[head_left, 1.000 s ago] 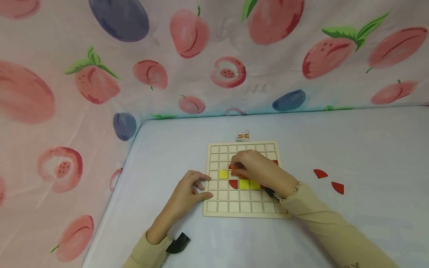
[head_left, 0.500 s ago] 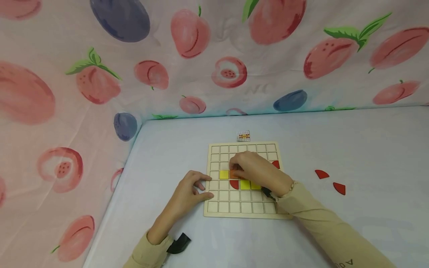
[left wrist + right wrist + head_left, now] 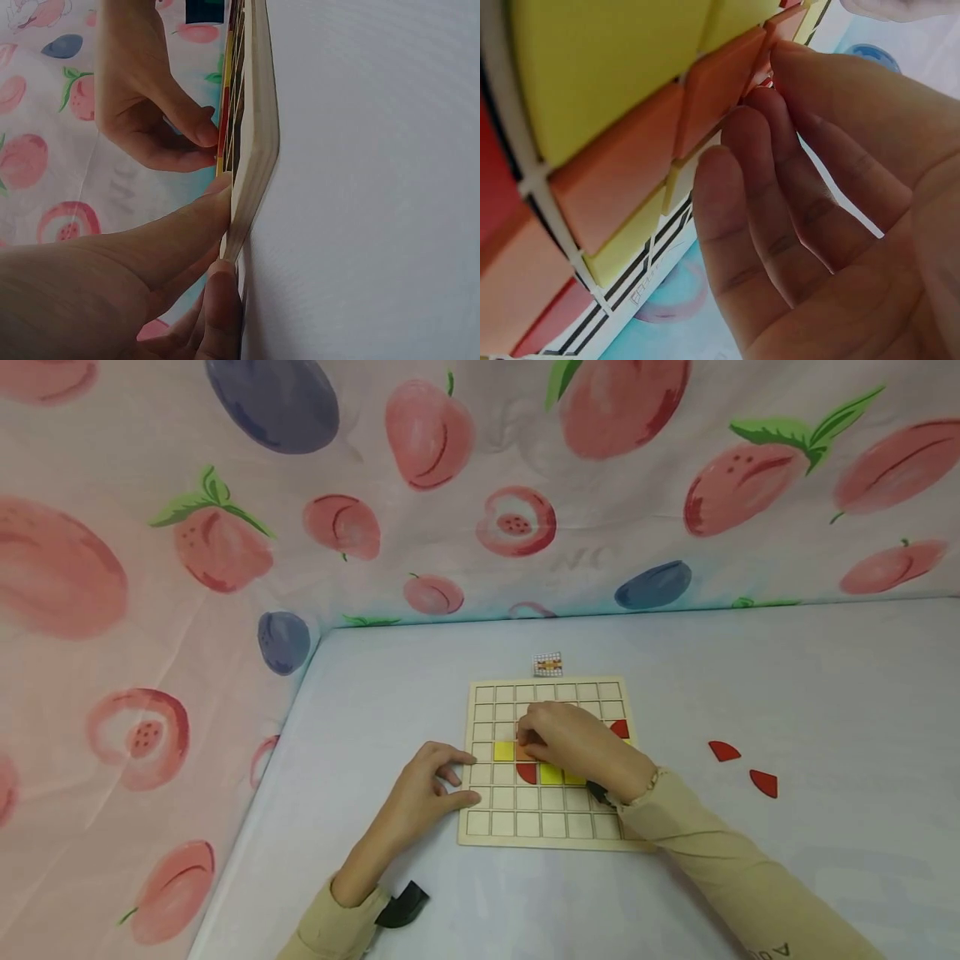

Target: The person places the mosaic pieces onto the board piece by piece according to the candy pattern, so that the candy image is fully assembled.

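My right hand (image 3: 573, 739) reaches over a square wooden grid board (image 3: 528, 823), thumb and fingertips pinching an orange square tile (image 3: 784, 28) down at its cell. That tile sits between a yellow tile (image 3: 504, 751) and more orange tiles (image 3: 721, 82), largely covered by the hand in the head view. Just in front lie a red quarter-circle tile (image 3: 527, 773) and yellow squares (image 3: 551, 774). My left hand (image 3: 420, 785) touches the board's left edge with spread thumb and index finger; in the left wrist view its fingertips press the board's side (image 3: 259, 112).
Two loose red quarter-circle tiles (image 3: 724, 751) lie on the white table right of the board. A small printed pattern card (image 3: 548, 665) lies behind it. Another red tile (image 3: 619, 728) sits near the board's right side. Fruit-printed cloth (image 3: 442, 543) hangs at the back and left.
The right hand has lowered the orange tile from slightly above the board into the cell beside the left yellow tile. The left hand stays at the board's edge.
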Demonstrator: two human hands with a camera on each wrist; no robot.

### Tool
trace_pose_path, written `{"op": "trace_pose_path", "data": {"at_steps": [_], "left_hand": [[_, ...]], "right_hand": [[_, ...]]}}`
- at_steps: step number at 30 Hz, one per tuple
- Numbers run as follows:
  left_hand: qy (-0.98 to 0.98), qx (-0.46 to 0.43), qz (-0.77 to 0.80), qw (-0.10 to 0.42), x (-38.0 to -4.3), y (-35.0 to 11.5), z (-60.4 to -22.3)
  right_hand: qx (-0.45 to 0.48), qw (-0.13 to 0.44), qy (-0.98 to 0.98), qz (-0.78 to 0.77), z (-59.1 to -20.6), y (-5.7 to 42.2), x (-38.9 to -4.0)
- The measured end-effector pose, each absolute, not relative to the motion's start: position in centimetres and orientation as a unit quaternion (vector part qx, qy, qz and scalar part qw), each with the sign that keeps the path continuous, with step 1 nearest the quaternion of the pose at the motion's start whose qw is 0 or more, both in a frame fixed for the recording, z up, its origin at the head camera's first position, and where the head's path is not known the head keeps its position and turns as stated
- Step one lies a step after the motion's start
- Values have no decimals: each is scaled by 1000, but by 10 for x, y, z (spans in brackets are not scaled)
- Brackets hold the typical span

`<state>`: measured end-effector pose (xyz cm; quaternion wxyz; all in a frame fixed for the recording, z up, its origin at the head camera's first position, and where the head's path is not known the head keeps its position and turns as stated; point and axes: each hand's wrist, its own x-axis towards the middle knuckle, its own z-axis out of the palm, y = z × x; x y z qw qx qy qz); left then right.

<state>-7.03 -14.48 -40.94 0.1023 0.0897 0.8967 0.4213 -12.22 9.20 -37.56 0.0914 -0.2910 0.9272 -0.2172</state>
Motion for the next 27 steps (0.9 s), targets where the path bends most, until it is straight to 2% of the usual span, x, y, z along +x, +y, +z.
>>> {"op": "trace_pose_path", "data": {"at_steps": [6,12,27], "left_hand": [[896,89,422,104,-70,-146,-409],[894,88,427,106,-70,-145,-409],[896,87,423,104,-70,-144,-409]], "right_hand": [[-294,90,927,-215,-377,92,-123],[-300,62,929,-210,-376,96,-118],[-283,2,946,-160,-368,143,-97]]}}
